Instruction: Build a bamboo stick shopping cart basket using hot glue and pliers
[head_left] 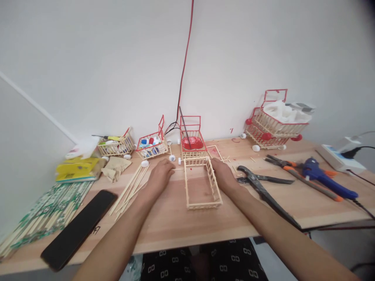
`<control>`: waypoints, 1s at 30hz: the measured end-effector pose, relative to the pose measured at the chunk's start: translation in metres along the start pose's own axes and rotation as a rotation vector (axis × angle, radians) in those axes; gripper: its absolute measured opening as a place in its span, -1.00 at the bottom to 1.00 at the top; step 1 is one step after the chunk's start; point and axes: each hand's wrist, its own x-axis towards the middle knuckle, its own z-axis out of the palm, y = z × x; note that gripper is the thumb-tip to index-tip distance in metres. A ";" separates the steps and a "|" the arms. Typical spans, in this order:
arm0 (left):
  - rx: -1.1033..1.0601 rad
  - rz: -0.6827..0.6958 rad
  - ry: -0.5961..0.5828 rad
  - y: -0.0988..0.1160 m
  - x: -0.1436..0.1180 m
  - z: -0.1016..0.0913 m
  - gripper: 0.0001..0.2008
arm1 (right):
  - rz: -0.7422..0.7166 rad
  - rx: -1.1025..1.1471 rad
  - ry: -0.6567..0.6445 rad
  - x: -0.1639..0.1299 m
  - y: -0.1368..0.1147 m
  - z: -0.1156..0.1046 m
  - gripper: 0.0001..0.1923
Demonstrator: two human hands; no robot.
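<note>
I see the unpainted stick basket frame (202, 183) with walls up, no red rim yet; left hand (160, 175) loosely curled just left of it, pinching a thin stick (177, 169); right hand (223, 174) resting against its right wall, not clamped.

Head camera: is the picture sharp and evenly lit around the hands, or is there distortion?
Head view: soft, even light with only faint shadows; the rectangular bare wooden stick frame between left hand and right hand is fairly sharp; the light wooden table edge bows with wide-angle distortion; corners darken, and the black phone shows mild glare.
</note>
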 end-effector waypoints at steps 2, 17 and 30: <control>0.032 0.017 -0.024 0.001 0.002 0.003 -0.87 | 0.012 -0.008 -0.004 0.001 0.000 0.000 -0.81; -0.244 -0.062 0.114 0.026 -0.001 -0.015 -0.72 | 0.022 0.058 0.043 -0.001 0.002 -0.007 -0.79; -0.555 -0.133 0.012 0.058 -0.003 -0.004 -0.55 | -0.037 0.559 0.097 -0.013 -0.019 -0.027 -0.47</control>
